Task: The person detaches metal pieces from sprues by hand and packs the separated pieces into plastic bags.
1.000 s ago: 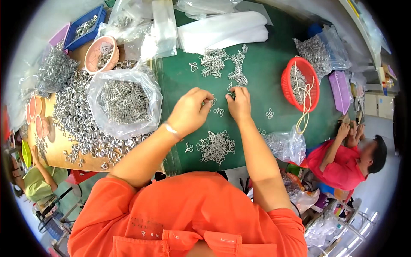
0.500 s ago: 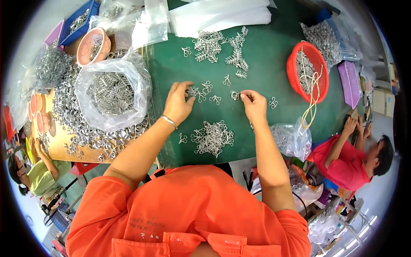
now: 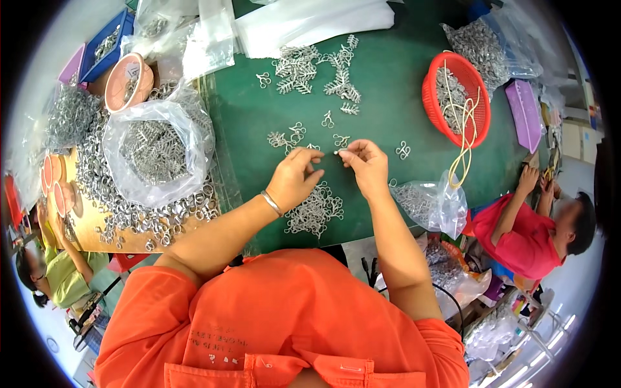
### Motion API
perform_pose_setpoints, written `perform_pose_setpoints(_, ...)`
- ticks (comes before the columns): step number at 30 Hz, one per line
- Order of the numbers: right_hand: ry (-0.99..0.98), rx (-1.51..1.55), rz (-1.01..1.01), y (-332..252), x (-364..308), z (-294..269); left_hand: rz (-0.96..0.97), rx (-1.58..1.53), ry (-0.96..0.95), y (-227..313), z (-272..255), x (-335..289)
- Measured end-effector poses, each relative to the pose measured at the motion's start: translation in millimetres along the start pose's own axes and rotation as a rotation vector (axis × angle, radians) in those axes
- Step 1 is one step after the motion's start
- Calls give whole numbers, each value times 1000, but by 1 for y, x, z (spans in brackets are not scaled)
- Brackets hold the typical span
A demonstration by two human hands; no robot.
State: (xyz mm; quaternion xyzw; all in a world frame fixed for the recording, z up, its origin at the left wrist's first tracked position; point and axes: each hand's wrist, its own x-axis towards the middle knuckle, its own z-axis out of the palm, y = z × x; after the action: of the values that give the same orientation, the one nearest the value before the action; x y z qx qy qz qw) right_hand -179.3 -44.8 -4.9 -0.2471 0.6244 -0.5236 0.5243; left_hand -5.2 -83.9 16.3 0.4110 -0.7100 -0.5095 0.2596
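My right hand [image 3: 367, 169] pinches a small silvery metal piece [image 3: 339, 152] between thumb and forefinger; the fingertips mostly cover it. Facing it from the left is my left hand [image 3: 296, 178], thumb and forefinger apart with nothing visible between them. Just beyond the left fingers lie a leaf-shaped metal piece [image 3: 277, 139] and a looped metal piece [image 3: 297, 131]. A looped piece [image 3: 341, 140] rests right beyond the right fingertips, and another looped piece [image 3: 328, 119] farther off. Close to my body sits a heap of looped metal pieces [image 3: 314, 210], beside the left wrist.
Leaf-shaped pieces [image 3: 296, 68] lie at the back of the green table [image 3: 388, 84]. A red basket [image 3: 482, 118] with metal parts and cord stands right. On the left, an open plastic bag [image 3: 115, 169] of leaf pieces sits among loose rings [image 3: 90, 155]. Co-workers sit either side.
My left hand has left the leaf-shaped piece and come nearer and rightward. My right hand has shifted left with a small piece in its fingertips, so the hands are closer together.
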Motion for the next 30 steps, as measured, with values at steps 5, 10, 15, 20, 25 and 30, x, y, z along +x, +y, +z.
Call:
perform_pose_setpoints(5,-43,96,32,-9,-25,2,-68,-181,-63,8,11,9)
perform_pose_setpoints(10,-76,175,-9,-10,-36,0,-159,-347,-69,11,14,10)
perform_pose_setpoints(15,-86,63,-149,-14,-43,-2,-169,-422,-75,13,12,10)
perform_pose_setpoints(20,-74,-38,-242,-17,-46,-3,-100,-365,-112,19,6,11)
perform_pose_setpoints(25,-68,-139,-283,-14,-48,-9,-5,-272,-109,20,4,5)
perform_pose_setpoints(30,222,-1131,-129,-18,-47,-51,-323,-594,-119,14,7,-3)
